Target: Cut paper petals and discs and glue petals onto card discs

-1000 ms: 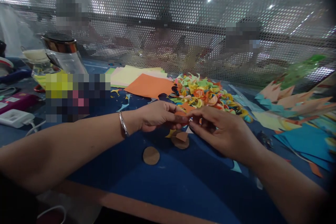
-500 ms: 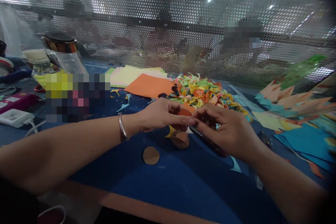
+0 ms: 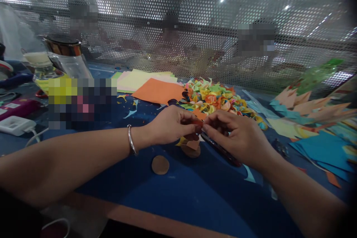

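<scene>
Left hand [image 3: 170, 126]: thumb and forefinger pressed together on the orange paper piece [image 3: 196, 122]; the other fingers are curled in.
Right hand [image 3: 237, 137]: fingertips pinch the same piece from its 3 o'clock side.
Dark tool [image 3: 223, 152]: lies under the right palm; cannot tell whether it is gripped.
Orange paper piece: held between both hands, just above the blue mat [image 3: 195, 193].
Nearby: paper curl pile [image 3: 214, 100] at 1 o'clock; brown discs [image 3: 160, 164] at 7 o'clock.
Risk, tearing: opposed pulls from the two pinches would likely rip the small piece.
Risk, loss: a slipped pinch could drop it into the pile, where similar colours would hide it.
Risk, tool: a shift of the right palm could push the tool into the discs.
</scene>
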Demonstrator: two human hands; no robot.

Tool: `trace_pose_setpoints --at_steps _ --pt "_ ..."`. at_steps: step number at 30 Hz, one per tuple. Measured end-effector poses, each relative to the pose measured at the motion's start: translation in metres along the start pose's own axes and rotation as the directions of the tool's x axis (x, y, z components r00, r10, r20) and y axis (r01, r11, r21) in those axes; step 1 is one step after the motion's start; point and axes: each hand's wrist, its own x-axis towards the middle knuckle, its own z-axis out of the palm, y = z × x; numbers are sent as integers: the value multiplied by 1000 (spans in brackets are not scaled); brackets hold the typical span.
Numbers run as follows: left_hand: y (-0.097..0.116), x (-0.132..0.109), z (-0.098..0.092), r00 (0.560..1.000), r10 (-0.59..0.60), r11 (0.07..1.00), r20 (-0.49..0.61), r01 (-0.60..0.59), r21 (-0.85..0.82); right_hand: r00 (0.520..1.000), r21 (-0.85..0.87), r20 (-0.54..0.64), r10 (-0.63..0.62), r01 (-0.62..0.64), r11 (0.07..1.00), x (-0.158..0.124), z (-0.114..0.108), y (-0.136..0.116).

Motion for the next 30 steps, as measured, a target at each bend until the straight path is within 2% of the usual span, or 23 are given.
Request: trace_pose_setpoints --at_steps 6,14,17,21,26,30 --pt "1 -1 2 999 -13 998 -29 15 60 1000 -17 11 17 -17 1000 -1 1 2" --pt "1 -1 2 1000 -21 997 11 20 73 1000 -6 2 -5 5 1000 1 0 0" --pt "2 -1 4 1000 6 996 3 -6 87 1000 -6 5 3 -3 1000 1 0 -1" --pt "5 -3 5 996 83 997 -31 -83 7 999 3 -16 33 -33 999 2 0 2" --pt "5 -4 4 991 132 989 1 -132 -73 993 157 37 115 -119 980 1 1 3" --pt "3 -4 3 991 130 985 23 -127 -119 983 253 67 172 -183 950 1 0 0"
